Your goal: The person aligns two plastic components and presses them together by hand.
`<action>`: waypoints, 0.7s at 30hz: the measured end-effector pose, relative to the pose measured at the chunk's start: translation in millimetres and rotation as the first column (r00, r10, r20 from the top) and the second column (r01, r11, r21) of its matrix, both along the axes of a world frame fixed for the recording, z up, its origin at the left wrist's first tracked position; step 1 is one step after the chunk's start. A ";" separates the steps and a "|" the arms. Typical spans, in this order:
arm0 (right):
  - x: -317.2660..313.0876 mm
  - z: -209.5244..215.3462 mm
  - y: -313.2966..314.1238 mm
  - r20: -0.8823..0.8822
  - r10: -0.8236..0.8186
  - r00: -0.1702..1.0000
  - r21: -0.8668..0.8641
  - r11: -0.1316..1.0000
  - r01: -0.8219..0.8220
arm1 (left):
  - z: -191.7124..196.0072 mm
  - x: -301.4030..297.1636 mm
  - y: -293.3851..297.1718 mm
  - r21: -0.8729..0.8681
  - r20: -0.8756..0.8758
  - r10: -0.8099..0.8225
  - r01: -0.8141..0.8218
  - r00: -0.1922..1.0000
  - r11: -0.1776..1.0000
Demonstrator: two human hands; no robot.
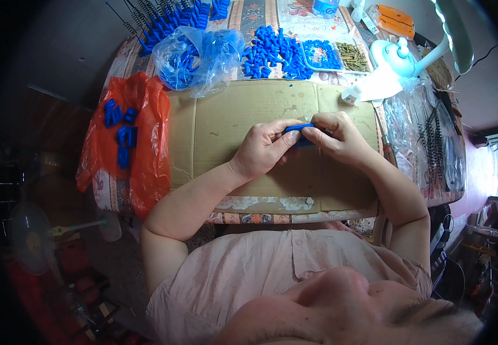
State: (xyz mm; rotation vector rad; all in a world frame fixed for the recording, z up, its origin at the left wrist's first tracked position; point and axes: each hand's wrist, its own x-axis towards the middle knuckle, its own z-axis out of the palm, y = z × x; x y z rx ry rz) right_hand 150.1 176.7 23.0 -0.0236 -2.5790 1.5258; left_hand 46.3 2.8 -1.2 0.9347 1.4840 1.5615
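Note:
Both my hands meet over the cardboard sheet (232,115), right of its middle. Between them is a blue plastic piece (299,127), its top edge showing between my thumbs. My left hand (263,146) is closed on its left end, thumb along the near face. My right hand (335,135) is closed on the other end, thumb pressed at the upper edge and fingers curled. Most of the piece is hidden by my fingers, so its full shape cannot be made out. Several similar blue plastic parts (123,138) lie on a red plastic bag (148,149) to the left.
Past the cardboard are a clear bag of blue parts (188,63), a heap of blue cone-shaped parts (278,54) and a tray with small blue pieces (321,54) and brass-coloured pins (351,56). A white lamp (398,57), small white bottle (351,95) and black coiled springs (433,135) stand right.

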 end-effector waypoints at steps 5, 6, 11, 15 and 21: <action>-0.3 -1.0 0.5 0.019 0.000 1.000 -0.003 1.000 0.000 | 0.1 -0.9 -0.4 -0.002 0.000 0.001 -0.001 1.000 1.000; -0.4 -0.9 0.4 0.019 0.001 1.000 -0.003 1.000 -0.001 | 0.7 -2.3 -1.6 -0.022 -0.009 -0.024 0.023 1.000 0.999; 0.0 1.4 -0.4 0.019 -0.002 1.000 -0.016 1.000 0.002 | 2.5 -2.4 -1.5 -0.051 -0.017 -0.037 0.036 0.999 0.998; -0.1 1.6 -0.2 0.021 0.001 1.000 -0.008 1.000 -0.001 | 2.8 -2.5 -2.1 -0.050 -0.020 -0.039 0.038 0.999 0.998; -0.1 -1.8 0.7 0.006 -0.001 1.000 0.003 1.000 0.001 | 5.2 -1.8 -1.6 -0.049 -0.021 -0.041 0.040 0.999 0.998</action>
